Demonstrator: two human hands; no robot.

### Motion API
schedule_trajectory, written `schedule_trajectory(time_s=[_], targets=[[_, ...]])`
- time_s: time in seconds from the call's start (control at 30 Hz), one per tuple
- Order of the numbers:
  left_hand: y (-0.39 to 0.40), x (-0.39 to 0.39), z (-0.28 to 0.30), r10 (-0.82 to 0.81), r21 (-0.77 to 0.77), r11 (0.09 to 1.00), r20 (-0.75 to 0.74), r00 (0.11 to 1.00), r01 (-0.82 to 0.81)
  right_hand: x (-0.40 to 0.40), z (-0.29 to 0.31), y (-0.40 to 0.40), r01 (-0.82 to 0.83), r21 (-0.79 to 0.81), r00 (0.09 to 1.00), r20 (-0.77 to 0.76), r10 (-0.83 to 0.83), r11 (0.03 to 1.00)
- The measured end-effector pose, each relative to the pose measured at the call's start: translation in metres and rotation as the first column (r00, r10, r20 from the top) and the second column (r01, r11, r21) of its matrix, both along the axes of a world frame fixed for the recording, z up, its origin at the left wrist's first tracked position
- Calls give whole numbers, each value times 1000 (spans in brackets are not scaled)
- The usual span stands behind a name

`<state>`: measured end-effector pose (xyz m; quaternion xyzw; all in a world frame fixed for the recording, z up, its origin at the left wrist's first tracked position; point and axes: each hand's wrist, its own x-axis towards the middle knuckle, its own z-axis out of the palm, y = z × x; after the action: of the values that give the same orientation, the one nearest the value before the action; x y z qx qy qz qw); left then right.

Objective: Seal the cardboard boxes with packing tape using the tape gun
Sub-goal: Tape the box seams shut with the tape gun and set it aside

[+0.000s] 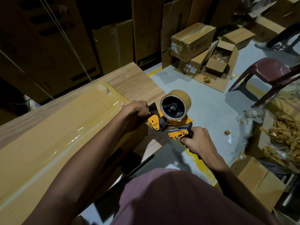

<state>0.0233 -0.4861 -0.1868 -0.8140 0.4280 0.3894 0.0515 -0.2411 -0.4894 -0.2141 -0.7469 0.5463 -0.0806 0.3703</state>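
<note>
Warehouse w/ stacked cardboard boxes [193,38]

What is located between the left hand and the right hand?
In the head view, the orange tape gun spans the stretch between them. The right hand grips its handle; the left hand holds its front end. The tape roll sits above.

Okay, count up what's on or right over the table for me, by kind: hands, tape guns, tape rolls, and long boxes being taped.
Hands: 2, the left hand at the front of the tape gun and the right hand on its handle
Tape guns: 1, the tape gun
Tape rolls: 1, the tape roll mounted on the gun
Long boxes: 1, the long box on the table
Total: 5
</note>
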Motion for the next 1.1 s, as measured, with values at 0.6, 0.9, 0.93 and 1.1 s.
schedule_trajectory(time_s=[0.6, 0.9, 0.93, 1.1], targets=[[-5, 0, -26, 100, -138, 986, 24, 995, -95, 1, -6, 1, -51, -21, 999, -17, 51, 998], [6, -5, -37, 224, -307, 928, 9, 975, -211, 7, -11, 9, 3, -51, 996, -89, -8, 999], [10, -6, -36, 217, -332, 921, -5, 976, -206, 7, -12, 10, 17, -35, 995, -93, -20, 999], [20, -22, -24, 196, -397, 899, -14, 981, -185, 2, -14, 17, 105, 110, 994, -19, -103, 988]])
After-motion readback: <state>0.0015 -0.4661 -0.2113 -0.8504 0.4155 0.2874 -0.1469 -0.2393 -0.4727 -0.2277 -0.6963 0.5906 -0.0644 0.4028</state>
